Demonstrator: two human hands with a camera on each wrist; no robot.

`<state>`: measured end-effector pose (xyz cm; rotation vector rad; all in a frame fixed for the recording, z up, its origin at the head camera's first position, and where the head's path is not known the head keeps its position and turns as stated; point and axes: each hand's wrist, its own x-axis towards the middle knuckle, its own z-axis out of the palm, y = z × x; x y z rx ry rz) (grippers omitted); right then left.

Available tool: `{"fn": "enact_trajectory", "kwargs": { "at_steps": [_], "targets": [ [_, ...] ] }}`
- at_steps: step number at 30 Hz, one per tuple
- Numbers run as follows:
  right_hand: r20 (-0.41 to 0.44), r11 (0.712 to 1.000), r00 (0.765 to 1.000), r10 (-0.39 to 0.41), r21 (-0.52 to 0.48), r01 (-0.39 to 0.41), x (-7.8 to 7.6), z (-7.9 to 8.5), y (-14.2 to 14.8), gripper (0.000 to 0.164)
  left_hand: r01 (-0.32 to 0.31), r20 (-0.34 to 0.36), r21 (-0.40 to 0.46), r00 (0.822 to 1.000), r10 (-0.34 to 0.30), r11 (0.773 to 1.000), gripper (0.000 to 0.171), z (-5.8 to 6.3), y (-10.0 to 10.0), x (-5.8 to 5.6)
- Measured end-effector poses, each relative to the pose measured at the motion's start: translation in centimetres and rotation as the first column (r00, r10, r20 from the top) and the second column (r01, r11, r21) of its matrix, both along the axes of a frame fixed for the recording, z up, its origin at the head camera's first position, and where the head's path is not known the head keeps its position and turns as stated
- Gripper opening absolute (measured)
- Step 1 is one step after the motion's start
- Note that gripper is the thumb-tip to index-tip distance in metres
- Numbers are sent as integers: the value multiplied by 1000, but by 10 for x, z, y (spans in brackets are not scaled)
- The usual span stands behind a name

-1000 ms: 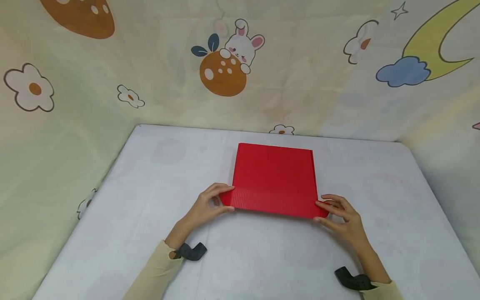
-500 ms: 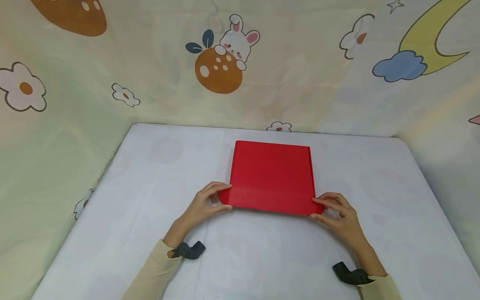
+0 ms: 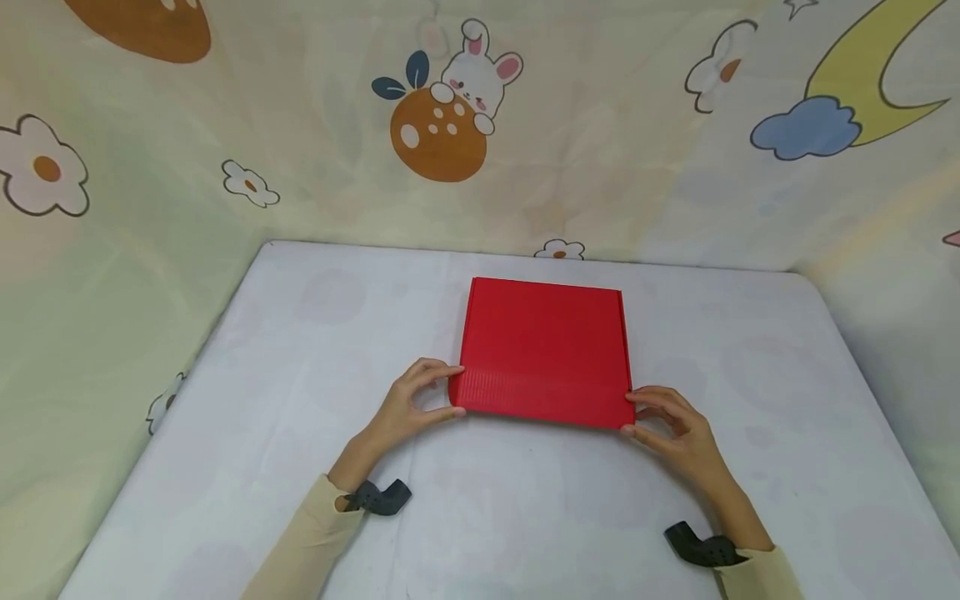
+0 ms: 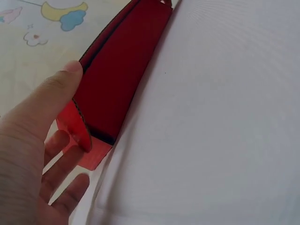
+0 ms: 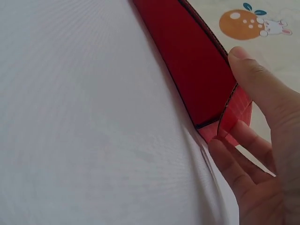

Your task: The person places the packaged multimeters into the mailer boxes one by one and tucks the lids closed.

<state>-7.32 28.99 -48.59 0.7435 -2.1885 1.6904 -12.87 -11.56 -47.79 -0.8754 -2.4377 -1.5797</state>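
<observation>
A red cardboard box (image 3: 547, 342) lies on the table, its lid lowered over it and a ribbed strip along the near edge. My left hand (image 3: 405, 407) pinches the near left corner between thumb and fingers. At the near right corner my right hand (image 3: 686, 433) does the same. In the left wrist view the thumb rests on the lid's edge while the fingertips touch a small side flap (image 4: 77, 124). The right wrist view has fingers against the matching side flap (image 5: 236, 110). Along the front, the dark red inner face (image 5: 192, 58) still shows. The box's inside is hidden.
The box stands on a white-covered table (image 3: 540, 517), nearer its far edge. Behind and beside the table hangs a printed cloth (image 3: 322, 108) with flowers, a rabbit and a moon. A black strap device (image 3: 382, 497) sits on each wrist.
Both side flaps, which stuck out past the lid's near corners, have been pressed inward and now sit nearly in line with the lid's sides. The head view has shifted slightly.
</observation>
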Motion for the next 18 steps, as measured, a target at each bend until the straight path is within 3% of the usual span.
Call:
{"fn": "enact_trajectory", "kwargs": {
  "at_steps": [5, 9, 18],
  "targets": [
    [-6, 995, 998, 70, -65, -70, -1, 2, -1, 58, 58, -35, 42, 998, -56, 997, 55, 20, 2, 4],
    [14, 993, 996, 89, -77, -88, 0, 4, -2, 56, 56, -22, 45, 998, -55, 997, 53, 28, 2, 6],
    [-8, 975, 987, 160, -153, -159, -2, 3, -4, 58, 91, 44, 109, 994, -97, 990, 54, 24, 0, 4]
  ]
}}
